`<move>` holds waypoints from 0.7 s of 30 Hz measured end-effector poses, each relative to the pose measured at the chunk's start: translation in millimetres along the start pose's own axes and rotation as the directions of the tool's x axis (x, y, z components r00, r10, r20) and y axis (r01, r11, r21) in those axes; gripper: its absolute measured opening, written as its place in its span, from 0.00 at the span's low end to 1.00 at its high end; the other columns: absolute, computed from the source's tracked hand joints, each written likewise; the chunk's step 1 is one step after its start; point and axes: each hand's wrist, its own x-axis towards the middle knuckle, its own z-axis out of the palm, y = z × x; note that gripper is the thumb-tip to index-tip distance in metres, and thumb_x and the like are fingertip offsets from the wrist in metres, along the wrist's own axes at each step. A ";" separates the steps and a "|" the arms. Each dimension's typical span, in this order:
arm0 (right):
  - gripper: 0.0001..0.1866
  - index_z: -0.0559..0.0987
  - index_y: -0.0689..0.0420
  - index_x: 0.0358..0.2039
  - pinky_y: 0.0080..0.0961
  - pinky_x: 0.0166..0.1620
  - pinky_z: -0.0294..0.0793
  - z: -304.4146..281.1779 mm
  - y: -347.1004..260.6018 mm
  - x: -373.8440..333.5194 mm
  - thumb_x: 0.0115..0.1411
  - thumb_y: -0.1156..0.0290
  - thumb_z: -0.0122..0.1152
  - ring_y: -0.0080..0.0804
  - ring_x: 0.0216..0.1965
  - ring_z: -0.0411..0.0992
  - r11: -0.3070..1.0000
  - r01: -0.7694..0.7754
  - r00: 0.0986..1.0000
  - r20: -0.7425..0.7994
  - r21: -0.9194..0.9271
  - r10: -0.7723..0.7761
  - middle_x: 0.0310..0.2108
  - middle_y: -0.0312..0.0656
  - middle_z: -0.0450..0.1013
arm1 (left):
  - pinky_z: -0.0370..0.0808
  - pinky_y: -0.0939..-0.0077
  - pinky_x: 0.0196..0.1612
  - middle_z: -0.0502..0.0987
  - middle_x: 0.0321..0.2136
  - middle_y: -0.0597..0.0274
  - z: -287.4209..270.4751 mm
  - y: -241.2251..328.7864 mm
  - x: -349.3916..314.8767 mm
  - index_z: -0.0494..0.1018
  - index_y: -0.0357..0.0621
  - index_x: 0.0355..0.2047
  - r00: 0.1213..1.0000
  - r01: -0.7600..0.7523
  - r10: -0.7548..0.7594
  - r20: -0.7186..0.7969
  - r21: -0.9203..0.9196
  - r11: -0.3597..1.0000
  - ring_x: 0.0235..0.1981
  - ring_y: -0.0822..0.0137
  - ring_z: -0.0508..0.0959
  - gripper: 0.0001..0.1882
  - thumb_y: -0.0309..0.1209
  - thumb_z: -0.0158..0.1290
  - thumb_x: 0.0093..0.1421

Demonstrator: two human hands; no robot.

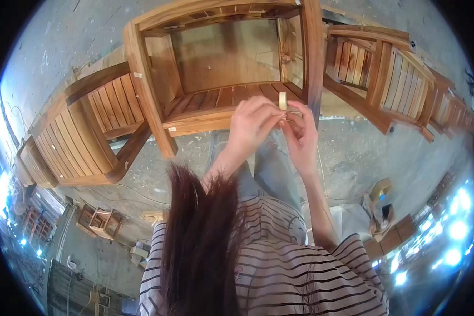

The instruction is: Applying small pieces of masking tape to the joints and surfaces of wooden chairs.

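A small roll of pale yellow tape (283,100) stands on edge between my hands, in front of a wooden cabinet-like frame (195,125). My right hand (301,137) grips the roll with its fingertips. Close beside it, my left hand (252,126) is closed in a pinch at the tape just below the roll; the exact bit between its fingertips is too small to make out. The frame has a slatted lower shelf (224,98) and a smooth back panel (229,55). Small pale stickers or tape bits show on its left post (137,75) and front rail.
More slatted wooden furniture stands at the left (71,139) and the right (400,79), close to the frame. Smaller wooden pieces (105,223) lie on the concrete floor (142,197) at lower left. At right is a cluttered pile with a yellowish container (381,188). Dark hair hangs in the foreground.
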 end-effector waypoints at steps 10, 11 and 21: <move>0.05 0.75 0.67 0.39 0.21 0.42 0.75 -46.8 9.8 22.5 0.65 0.80 0.53 0.26 0.37 0.78 0.992 0.023 0.958 -0.280 -0.122 -0.057 0.34 0.45 0.78 | 0.72 0.78 0.41 0.74 0.32 0.59 85.1 16.1 44.9 0.77 0.36 0.33 0.941 0.153 -0.276 -0.196 -0.481 0.863 0.36 0.69 0.76 0.03 0.20 0.58 0.57; 0.05 0.75 0.66 0.40 0.21 0.42 0.75 -50.8 14.9 24.2 0.65 0.80 0.53 0.27 0.37 0.78 0.988 0.046 0.944 -0.316 -0.148 -0.091 0.34 0.46 0.77 | 0.72 0.77 0.42 0.74 0.31 0.59 93.9 10.1 50.2 0.77 0.37 0.32 0.941 0.169 -0.283 -0.185 -0.468 0.868 0.36 0.68 0.76 0.03 0.20 0.58 0.57; 0.07 0.69 0.63 0.45 0.25 0.46 0.73 -88.7 108.2 48.3 0.68 0.78 0.47 0.30 0.42 0.74 0.960 0.027 0.784 -0.590 -0.277 -0.192 0.45 0.50 0.74 | 0.67 0.62 0.53 0.73 0.43 0.55 150.0 -224.4 159.4 0.84 0.53 0.27 0.945 0.188 -0.174 -0.276 0.025 0.982 0.50 0.54 0.69 0.04 0.33 0.66 0.48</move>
